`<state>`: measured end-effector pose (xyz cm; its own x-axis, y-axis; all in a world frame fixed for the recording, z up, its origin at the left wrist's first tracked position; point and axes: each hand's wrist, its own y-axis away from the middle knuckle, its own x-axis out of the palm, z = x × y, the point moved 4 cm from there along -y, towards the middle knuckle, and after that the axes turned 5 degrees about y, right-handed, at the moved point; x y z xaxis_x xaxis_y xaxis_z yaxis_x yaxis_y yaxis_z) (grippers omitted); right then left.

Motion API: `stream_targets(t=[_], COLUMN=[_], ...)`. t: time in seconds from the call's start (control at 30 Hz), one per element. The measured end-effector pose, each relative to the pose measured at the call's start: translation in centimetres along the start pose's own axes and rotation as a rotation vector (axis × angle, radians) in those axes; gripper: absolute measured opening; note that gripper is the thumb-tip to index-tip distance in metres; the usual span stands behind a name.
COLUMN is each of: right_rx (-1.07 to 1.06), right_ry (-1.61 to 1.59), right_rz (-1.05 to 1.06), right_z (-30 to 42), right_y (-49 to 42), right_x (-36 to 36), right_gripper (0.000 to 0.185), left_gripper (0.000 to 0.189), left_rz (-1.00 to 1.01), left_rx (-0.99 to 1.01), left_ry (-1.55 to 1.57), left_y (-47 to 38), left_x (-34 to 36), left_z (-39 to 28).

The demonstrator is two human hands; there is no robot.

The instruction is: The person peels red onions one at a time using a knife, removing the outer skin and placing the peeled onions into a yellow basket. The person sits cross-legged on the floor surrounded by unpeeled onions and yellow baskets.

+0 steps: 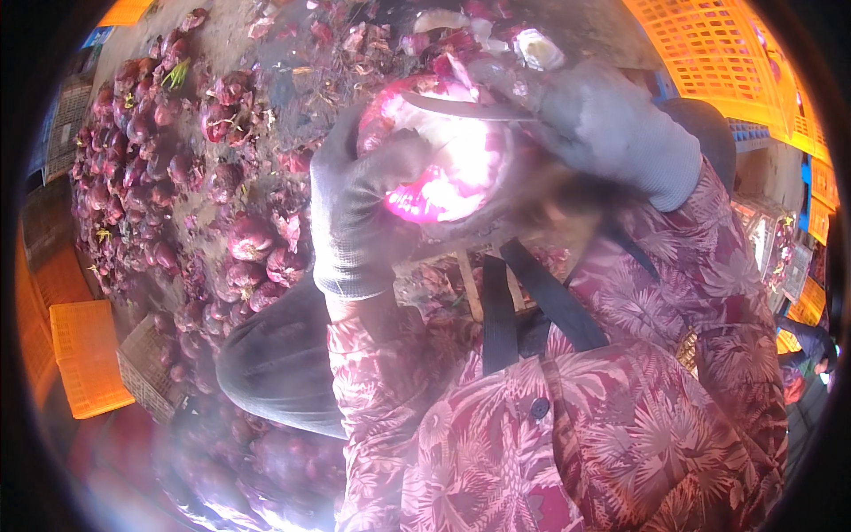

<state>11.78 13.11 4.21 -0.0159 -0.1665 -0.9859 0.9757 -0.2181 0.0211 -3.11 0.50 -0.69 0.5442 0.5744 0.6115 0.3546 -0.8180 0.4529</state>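
Observation:
My left hand (362, 193), in a grey knit glove, grips a large red onion (459, 156) from its left side. Strong glare washes out much of the onion's surface. My right hand (598, 126), gloved too, holds a knife (465, 108) whose curved blade lies across the upper part of the onion. The knife's handle is hidden in the right glove. Peeled skins and pale onion pieces (538, 50) lie beyond the hands.
Many red onions (143, 166) are spread over the ground at left, some close to my knee (286, 366). Orange plastic crates (718, 60) stand at upper right, another orange crate (90, 359) at lower left. A person (808, 349) is at the far right edge.

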Motion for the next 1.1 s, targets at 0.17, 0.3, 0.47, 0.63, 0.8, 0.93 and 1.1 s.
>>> stream_targets(t=[0.17, 0.3, 0.47, 0.63, 0.8, 0.93, 1.1], right_rx=[-0.033, 0.042, 0.123, 0.155, 0.148, 0.176, 0.354], right_ry=[-0.013, -0.155, -0.311, -0.605, -0.8, -0.754, -0.848], right_rz=[0.037, 0.118, 0.099, 0.041, -0.037, -0.064, -0.157], right_z=[0.4, 0.5, -0.3, -2.0, -3.3, -4.0, -4.7], right_y=[-0.7, -1.3, -2.6, -2.2, -1.9, -1.6, -1.6], right_x=[0.4, 1.4, 2.5, 5.3, 8.1, 8.4, 7.0], right_gripper=[0.053, 0.045, 0.034, 0.032, 0.033, 0.033, 0.032], left_gripper=[0.052, 0.051, 0.053, 0.051, 0.05, 0.052, 0.05], left_rz=[-0.025, -0.022, -0.07, 0.02, 0.091, 0.077, 0.015], left_rx=[-0.025, 0.029, -0.007, 0.071, 0.121, 0.182, 0.289], left_ry=[-0.009, -0.09, -0.091, -0.101, -0.105, 0.078, 0.048], left_y=[0.0, 0.0, -0.1, -0.2, -0.4, -0.5, -0.7], left_x=[0.2, 0.5, 0.7, 1.4, 1.2, 2.0, 0.8], left_z=[0.6, 0.3, 0.4, -0.1, -0.1, 0.4, 0.2])
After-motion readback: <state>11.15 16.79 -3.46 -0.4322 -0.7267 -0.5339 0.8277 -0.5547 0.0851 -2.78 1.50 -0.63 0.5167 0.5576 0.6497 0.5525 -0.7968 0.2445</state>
